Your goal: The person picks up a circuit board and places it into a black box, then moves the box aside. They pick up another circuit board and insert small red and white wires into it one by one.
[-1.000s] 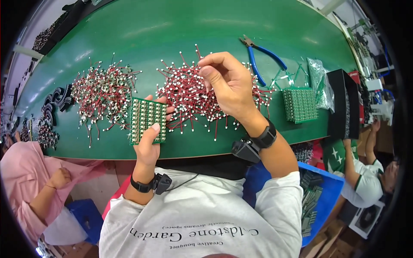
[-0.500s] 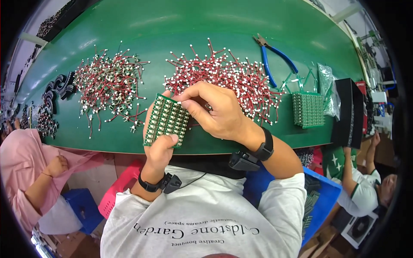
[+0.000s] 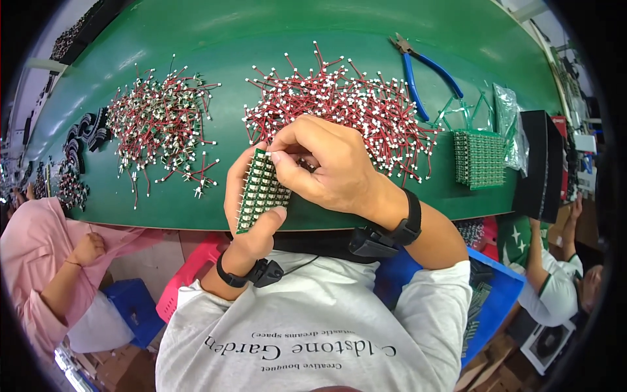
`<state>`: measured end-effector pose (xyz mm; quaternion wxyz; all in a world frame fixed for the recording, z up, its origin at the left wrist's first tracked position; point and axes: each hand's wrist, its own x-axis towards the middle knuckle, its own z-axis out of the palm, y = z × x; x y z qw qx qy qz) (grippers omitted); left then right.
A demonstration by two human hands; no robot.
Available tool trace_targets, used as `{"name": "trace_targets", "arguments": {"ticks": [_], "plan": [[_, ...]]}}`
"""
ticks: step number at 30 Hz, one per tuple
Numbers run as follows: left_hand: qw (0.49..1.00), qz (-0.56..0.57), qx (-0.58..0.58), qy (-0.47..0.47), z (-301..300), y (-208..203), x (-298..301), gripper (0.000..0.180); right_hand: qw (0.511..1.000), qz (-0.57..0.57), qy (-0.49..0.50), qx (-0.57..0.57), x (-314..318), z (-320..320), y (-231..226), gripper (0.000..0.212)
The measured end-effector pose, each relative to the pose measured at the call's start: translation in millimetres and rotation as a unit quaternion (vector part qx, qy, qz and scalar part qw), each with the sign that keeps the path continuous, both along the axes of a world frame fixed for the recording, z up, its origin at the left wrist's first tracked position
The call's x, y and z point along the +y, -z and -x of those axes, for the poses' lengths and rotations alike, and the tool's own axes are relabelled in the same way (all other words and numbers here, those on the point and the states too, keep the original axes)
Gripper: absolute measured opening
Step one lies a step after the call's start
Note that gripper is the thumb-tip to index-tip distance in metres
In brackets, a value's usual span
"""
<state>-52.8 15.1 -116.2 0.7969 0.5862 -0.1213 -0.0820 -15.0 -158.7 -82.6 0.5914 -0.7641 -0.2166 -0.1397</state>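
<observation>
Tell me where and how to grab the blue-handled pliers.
Grip the pliers by both handles, about midway, probably best from above on the near side. They lie flat on the table, handles spread nearward, metal head pointing away; the red-wire pile sits close to the left handle's end, so a low approach there could snag.

Two wire piles [image 3: 160, 124] [image 3: 346, 98], one held panel [image 3: 262, 191], one panel stack [image 3: 480, 160], one pair of pliers [image 3: 411, 83]

The bare right hand [image 3: 330, 166], previously over the red-wired, white-tipped connector pile [image 3: 356, 98], is touching the rectangular green circuit panel [image 3: 261, 186] (which the bare left hand [image 3: 253, 242] is tilting more edge-on).
</observation>
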Motion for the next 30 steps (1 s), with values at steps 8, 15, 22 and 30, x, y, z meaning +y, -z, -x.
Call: {"name": "trace_targets", "arguments": {"ticks": [8, 15, 22, 30], "plan": [[0.999, -0.001, -0.033, -0.025, 3, 1, 1, 0.080, 0.988, 0.076, 0.021, -0.130, 7, -2, 4, 0.021], [0.998, -0.015, -0.053, -0.044, 3, -4, -2, 0.078, 0.967, 0.126, 0.021, -0.220, 1, -3, -2, 0.027], [0.992, 0.005, -0.115, -0.044, 2, -2, -2, 0.074, 0.978, 0.103, 0.038, -0.179, 6, 1, -8, 0.017], [0.985, -0.034, -0.166, -0.034, 0, 2, -4, 0.077, 0.986, 0.095, 0.054, -0.126, 4, 3, -9, 0.011]]}}
